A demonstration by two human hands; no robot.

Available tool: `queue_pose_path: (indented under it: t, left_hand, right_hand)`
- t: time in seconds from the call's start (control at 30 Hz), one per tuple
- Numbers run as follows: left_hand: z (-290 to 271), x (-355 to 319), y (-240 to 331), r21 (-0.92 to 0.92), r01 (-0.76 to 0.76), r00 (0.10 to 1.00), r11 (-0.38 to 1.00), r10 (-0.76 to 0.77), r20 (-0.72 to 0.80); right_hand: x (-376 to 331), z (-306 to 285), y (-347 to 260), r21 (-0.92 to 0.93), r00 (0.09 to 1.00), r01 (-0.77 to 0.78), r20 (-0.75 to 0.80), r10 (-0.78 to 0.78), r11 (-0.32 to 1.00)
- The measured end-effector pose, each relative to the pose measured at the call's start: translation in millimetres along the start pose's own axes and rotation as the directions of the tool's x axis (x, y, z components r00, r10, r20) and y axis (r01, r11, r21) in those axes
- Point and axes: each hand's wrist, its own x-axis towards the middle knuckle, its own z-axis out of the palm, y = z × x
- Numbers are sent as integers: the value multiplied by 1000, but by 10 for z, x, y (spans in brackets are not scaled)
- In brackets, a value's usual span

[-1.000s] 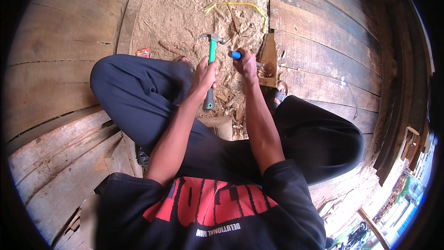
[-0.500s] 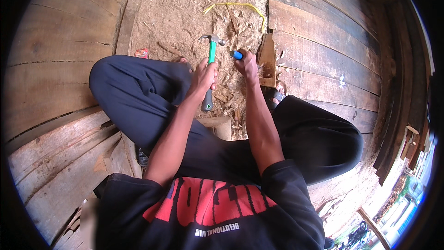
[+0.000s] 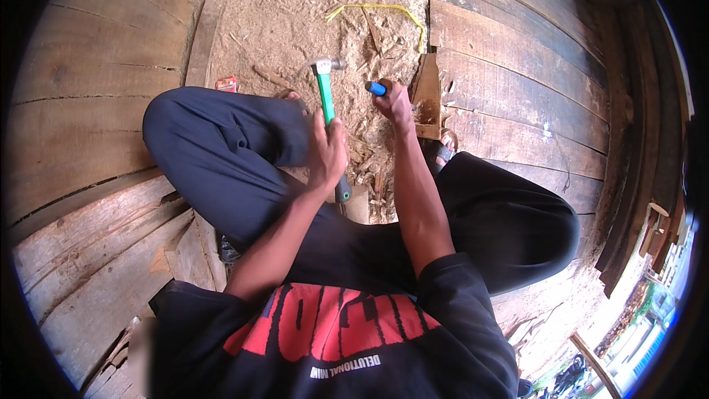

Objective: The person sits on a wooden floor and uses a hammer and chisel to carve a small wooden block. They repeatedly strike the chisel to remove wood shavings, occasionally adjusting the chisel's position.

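My left hand (image 3: 329,149) is closed around the claw hammer (image 3: 326,96), which has a green and black handle. Its metal head is raised to the left of my right hand, slightly blurred, and the dark butt end shows below my palm. My right hand (image 3: 396,108) grips what looks like a chisel (image 3: 376,89) by its blue handle; the dark-capped end points up and left, while its blade is hidden. Just right of that hand, a wooden piece (image 3: 427,91) has a hollow with chips at its near end. Hammer head and chisel are apart.
Sawdust and wood shavings (image 3: 295,15) cover the ground ahead. A yellow strip (image 3: 384,7) lies there, and a small red packet (image 3: 226,84) is beside my left knee. Plank surfaces flank me left (image 3: 96,66) and right (image 3: 517,52). A wood block (image 3: 357,205) sits between my crossed legs.
My left hand has drawn the hammer back toward me and tipped its head leftward, away from the chisel. My right hand and the chisel have stayed almost still.
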Motion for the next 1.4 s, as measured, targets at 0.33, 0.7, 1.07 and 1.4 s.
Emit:
queue_pose_path:
  t: [0.33,0.7,1.07,1.4]
  left_hand:
    - [-25,86,-416,230,-91,992,969,109,-67]
    - [-72,256,-286,334,23,993,942,-60,102]
    - [-126,327,-316,352,40,996,935,-66,62]
    - [-70,253,-205,227,106,993,968,-114,22]
  right_hand:
    - [37,157,98,-76,991,97,-87,-103,992]
    - [95,407,263,-169,958,170,-202,-203,971]
    - [56,478,336,-237,995,56,-62,-72,970]
    - [116,441,230,-124,991,13,-128,-29,992]
